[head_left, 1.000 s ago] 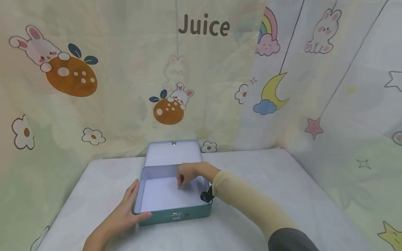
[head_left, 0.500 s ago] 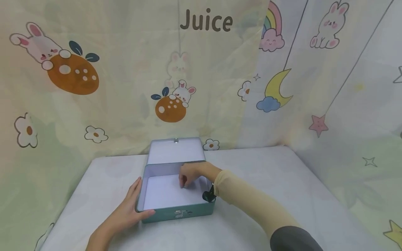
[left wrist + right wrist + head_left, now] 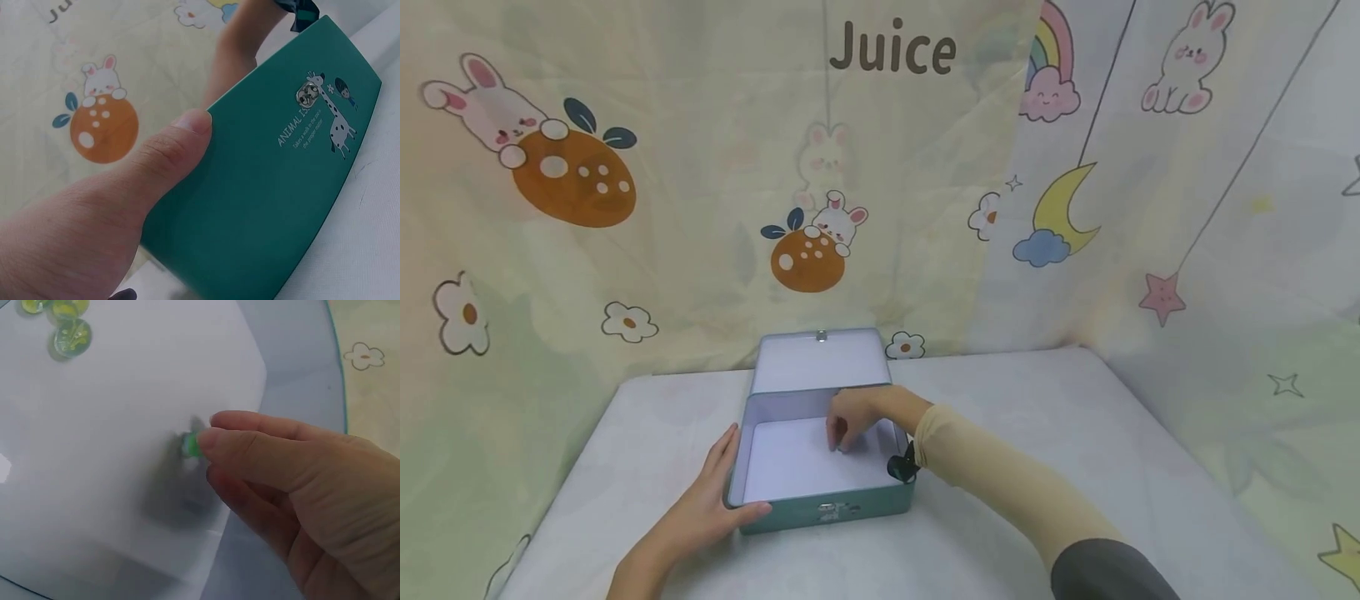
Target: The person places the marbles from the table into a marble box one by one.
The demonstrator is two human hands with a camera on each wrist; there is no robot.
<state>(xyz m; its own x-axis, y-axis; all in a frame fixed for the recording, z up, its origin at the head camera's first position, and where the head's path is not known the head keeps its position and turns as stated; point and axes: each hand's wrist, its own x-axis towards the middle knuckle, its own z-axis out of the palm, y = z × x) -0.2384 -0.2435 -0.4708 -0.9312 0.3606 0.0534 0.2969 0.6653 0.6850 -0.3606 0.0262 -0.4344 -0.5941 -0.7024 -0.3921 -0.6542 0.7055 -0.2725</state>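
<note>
A green tin box (image 3: 805, 515) with a pale inside stands on the white table, its lid (image 3: 820, 364) swung back. My left hand (image 3: 700, 500) holds the near left corner, thumb on the front wall and fingers along the left side. A giraffe print and a metal clasp (image 3: 307, 95) mark that front wall in the left wrist view. Inside the box, my right hand (image 3: 852, 414) pinches a small green marble (image 3: 192, 445) close to the floor. Fingertips partly cover it. Several clear yellow-green marbles (image 3: 73, 337) lie together at the upper left of the right wrist view.
White cloth covers the table (image 3: 1037, 433) on both sides of the box. Behind it hangs a printed curtain (image 3: 700, 250) with rabbits and oranges, close to the raised lid. A dark device (image 3: 902, 463) at my right wrist hangs by the box's right wall.
The whole head view has shifted slightly. Both hands keep almost the same place on and in the box.
</note>
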